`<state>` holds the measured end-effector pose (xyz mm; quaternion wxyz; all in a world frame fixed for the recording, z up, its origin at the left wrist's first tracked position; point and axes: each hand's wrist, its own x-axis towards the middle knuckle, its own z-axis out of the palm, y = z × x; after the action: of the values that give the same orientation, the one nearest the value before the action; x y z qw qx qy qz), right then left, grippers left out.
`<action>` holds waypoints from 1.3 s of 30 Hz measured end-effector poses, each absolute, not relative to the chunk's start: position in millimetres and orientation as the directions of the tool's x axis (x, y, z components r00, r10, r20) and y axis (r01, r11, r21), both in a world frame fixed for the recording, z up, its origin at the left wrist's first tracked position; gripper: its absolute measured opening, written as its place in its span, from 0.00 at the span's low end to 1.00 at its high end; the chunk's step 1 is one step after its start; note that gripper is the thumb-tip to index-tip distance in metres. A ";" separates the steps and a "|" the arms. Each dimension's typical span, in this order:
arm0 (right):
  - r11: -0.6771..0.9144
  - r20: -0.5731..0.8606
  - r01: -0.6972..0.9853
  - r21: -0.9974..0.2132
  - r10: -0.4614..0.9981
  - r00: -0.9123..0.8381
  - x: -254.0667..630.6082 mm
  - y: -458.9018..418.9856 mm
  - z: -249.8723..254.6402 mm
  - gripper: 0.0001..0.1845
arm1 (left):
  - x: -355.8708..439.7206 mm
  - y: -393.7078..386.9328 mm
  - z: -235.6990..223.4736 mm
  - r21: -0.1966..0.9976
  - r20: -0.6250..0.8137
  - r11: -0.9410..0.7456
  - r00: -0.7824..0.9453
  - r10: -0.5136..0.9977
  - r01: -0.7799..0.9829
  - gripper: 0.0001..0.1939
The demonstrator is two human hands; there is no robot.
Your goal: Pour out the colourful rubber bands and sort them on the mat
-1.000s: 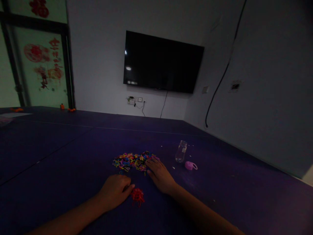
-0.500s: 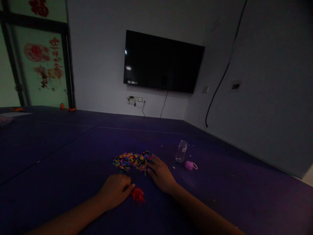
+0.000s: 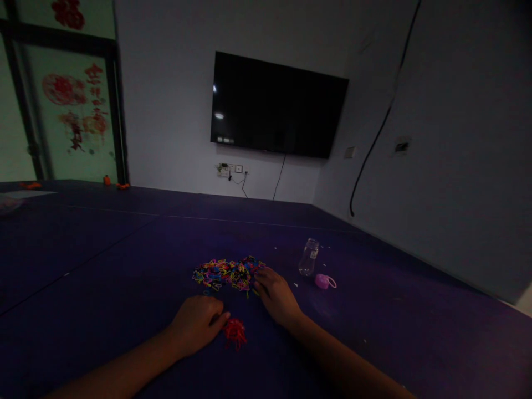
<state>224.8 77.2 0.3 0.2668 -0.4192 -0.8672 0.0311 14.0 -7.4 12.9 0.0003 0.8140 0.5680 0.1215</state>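
Note:
A heap of small bands in many colours [image 3: 224, 273] lies on the dark purple table [image 3: 124, 266]. My right hand [image 3: 276, 295] rests at the heap's right edge, fingers bent down onto the bands; what they pinch, if anything, is too small to see. My left hand [image 3: 196, 323] lies palm down nearer to me, fingers curled, its tips beside a small separate clump of red bands [image 3: 234, 331]. The room is dim.
A small clear bottle [image 3: 308, 257] stands right of the heap, a pink cap with a loop [image 3: 323, 281] lying beside it. A dark television [image 3: 276, 105] hangs on the far wall. Orange bits [image 3: 120, 185] and a paper sheet [image 3: 25, 194] lie far left.
My right hand has shifted slightly to the right along the heap's edge. My left hand has stayed by the red clump.

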 end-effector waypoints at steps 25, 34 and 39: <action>0.633 0.403 0.714 -0.298 0.762 -0.507 224.2 81.2 -3.5 0.20 | 11.9 -5.4 12.5 0.157 0.191 -0.380 0.349 0.917 0.912 0.17; 0.583 0.386 0.778 -0.233 0.790 -0.476 225.3 81.1 -8.7 0.21 | 12.5 -7.3 15.0 0.155 0.172 -0.368 0.341 0.924 0.917 0.17; 0.564 0.355 0.788 -0.246 0.809 -0.468 224.3 81.4 -8.2 0.21 | 12.5 -7.1 14.7 0.147 0.168 -0.362 0.337 0.926 0.921 0.17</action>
<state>224.3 81.4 -8.2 0.2204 -0.4662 -0.8565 0.0237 12.5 -7.1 14.7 0.0126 0.8175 0.5648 0.1117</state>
